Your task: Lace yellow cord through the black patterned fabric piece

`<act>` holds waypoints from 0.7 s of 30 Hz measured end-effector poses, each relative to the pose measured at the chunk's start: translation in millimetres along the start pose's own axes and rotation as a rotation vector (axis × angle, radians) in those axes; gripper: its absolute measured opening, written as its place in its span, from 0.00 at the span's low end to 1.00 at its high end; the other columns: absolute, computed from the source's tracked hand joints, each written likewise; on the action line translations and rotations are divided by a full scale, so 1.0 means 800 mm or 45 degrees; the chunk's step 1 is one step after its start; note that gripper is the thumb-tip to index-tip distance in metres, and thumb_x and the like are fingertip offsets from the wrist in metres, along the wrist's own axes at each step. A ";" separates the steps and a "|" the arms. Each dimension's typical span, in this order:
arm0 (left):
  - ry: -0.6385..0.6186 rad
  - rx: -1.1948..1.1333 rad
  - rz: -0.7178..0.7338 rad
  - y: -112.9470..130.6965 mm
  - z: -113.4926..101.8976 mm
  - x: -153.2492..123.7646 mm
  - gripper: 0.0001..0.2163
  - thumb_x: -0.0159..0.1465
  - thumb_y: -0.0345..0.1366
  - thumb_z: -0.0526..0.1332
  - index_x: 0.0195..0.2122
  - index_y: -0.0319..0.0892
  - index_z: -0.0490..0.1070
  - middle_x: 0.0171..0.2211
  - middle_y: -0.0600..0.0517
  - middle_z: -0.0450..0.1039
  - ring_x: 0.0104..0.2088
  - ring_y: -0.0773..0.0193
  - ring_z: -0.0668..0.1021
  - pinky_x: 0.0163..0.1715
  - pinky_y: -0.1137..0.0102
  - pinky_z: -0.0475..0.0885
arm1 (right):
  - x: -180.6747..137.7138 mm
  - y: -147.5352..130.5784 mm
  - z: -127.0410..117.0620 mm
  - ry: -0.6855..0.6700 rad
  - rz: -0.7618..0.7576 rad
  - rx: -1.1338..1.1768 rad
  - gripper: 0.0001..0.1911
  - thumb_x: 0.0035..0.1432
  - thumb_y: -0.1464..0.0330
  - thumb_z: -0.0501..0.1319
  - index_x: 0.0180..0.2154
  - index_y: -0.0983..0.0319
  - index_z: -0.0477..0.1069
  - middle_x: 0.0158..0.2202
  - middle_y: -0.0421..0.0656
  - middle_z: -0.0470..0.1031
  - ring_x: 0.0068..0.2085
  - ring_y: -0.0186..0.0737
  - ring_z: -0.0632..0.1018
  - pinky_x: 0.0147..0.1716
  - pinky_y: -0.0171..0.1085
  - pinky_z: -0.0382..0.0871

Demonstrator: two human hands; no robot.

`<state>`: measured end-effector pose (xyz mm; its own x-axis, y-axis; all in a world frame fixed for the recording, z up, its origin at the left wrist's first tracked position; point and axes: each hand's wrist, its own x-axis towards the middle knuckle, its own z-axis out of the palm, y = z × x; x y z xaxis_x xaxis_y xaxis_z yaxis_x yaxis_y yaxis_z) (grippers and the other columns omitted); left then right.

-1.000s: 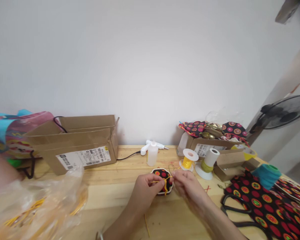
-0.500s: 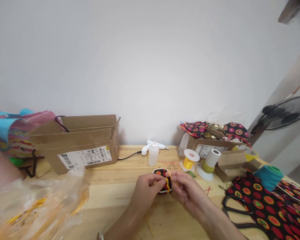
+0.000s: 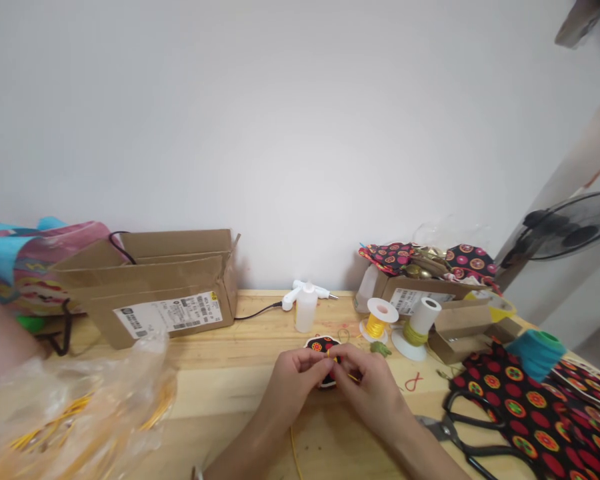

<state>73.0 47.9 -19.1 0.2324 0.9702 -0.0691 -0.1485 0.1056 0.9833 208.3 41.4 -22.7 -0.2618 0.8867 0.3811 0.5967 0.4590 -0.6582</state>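
A small black fabric piece (image 3: 319, 345) with coloured flower prints and a pale edge lies on the table, partly covered by both hands. Over it, my left hand (image 3: 300, 377) pinches yellow cord (image 3: 295, 453), whose tail trails down toward me. My right hand (image 3: 363, 373) is closed too, its fingertips pinching the same cord close to the left fingertips. Fingers hide the spot where the cord crosses the fabric.
Behind the hands stand a white bottle (image 3: 306, 308) and a white corded tool (image 3: 320, 291). Spools of yellow (image 3: 379, 319) and olive cord (image 3: 417, 333), black scissors (image 3: 460, 433) and printed fabric (image 3: 535, 407) lie right. A cardboard box (image 3: 170, 293) and plastic bag (image 3: 90, 413) sit left.
My right hand has moved left, bringing its fingertips against the left ones over the fabric piece. More of the scissors now shows. The left hand stays nearly in place.
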 end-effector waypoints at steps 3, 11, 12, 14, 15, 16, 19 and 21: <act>0.010 0.029 -0.001 -0.001 0.000 0.000 0.07 0.47 0.35 0.62 0.22 0.35 0.74 0.15 0.56 0.69 0.18 0.71 0.67 0.21 0.76 0.60 | 0.001 0.001 0.000 -0.002 -0.008 -0.025 0.09 0.51 0.71 0.50 0.30 0.60 0.68 0.13 0.33 0.55 0.16 0.29 0.57 0.17 0.29 0.49; -0.063 0.091 0.018 -0.004 -0.005 0.003 0.10 0.48 0.39 0.60 0.22 0.35 0.74 0.15 0.55 0.67 0.18 0.71 0.66 0.22 0.76 0.60 | 0.000 -0.001 0.002 0.005 -0.003 0.005 0.06 0.50 0.71 0.51 0.28 0.60 0.67 0.13 0.33 0.58 0.16 0.29 0.60 0.18 0.28 0.52; -0.064 0.110 0.024 -0.004 -0.005 0.003 0.10 0.49 0.38 0.60 0.22 0.35 0.74 0.14 0.56 0.66 0.18 0.71 0.65 0.21 0.76 0.59 | 0.000 -0.002 0.002 -0.009 0.012 0.047 0.06 0.51 0.71 0.51 0.28 0.60 0.66 0.13 0.33 0.58 0.16 0.29 0.60 0.17 0.28 0.52; -0.061 0.141 0.041 -0.005 -0.007 0.003 0.11 0.50 0.38 0.59 0.21 0.35 0.73 0.14 0.57 0.63 0.17 0.72 0.63 0.20 0.76 0.57 | 0.000 -0.005 0.002 -0.049 0.051 0.151 0.06 0.52 0.69 0.50 0.30 0.61 0.66 0.14 0.33 0.59 0.17 0.29 0.61 0.17 0.28 0.52; -0.059 0.147 0.053 -0.006 -0.007 0.003 0.11 0.51 0.38 0.58 0.20 0.35 0.72 0.14 0.57 0.62 0.18 0.72 0.63 0.20 0.76 0.57 | 0.000 -0.006 0.002 -0.070 0.067 0.197 0.07 0.53 0.69 0.50 0.32 0.61 0.65 0.14 0.33 0.60 0.17 0.29 0.61 0.17 0.28 0.52; -0.055 0.149 0.065 -0.006 -0.008 0.003 0.11 0.52 0.38 0.58 0.20 0.35 0.71 0.14 0.57 0.61 0.18 0.72 0.63 0.20 0.76 0.57 | 0.000 -0.007 0.002 -0.088 0.076 0.228 0.07 0.53 0.68 0.50 0.33 0.61 0.65 0.15 0.34 0.61 0.17 0.29 0.61 0.17 0.28 0.52; -0.022 0.153 0.078 -0.007 -0.008 0.003 0.11 0.52 0.38 0.57 0.20 0.35 0.70 0.14 0.58 0.60 0.18 0.72 0.62 0.19 0.77 0.55 | 0.001 -0.006 0.001 -0.093 0.075 0.245 0.09 0.53 0.67 0.50 0.35 0.61 0.65 0.16 0.34 0.61 0.18 0.29 0.61 0.17 0.28 0.52; -0.006 0.144 0.080 -0.006 -0.007 0.003 0.11 0.52 0.38 0.57 0.20 0.35 0.70 0.15 0.57 0.61 0.17 0.72 0.62 0.18 0.77 0.55 | 0.001 -0.004 0.001 -0.068 0.090 0.238 0.09 0.53 0.66 0.51 0.36 0.61 0.65 0.16 0.35 0.62 0.18 0.29 0.61 0.17 0.28 0.52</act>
<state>68.8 51.3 -25.2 0.2309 0.9730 -0.0058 -0.0539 0.0187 0.9984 205.8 40.9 -20.8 -0.2669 0.9165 0.2981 0.4652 0.3934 -0.7930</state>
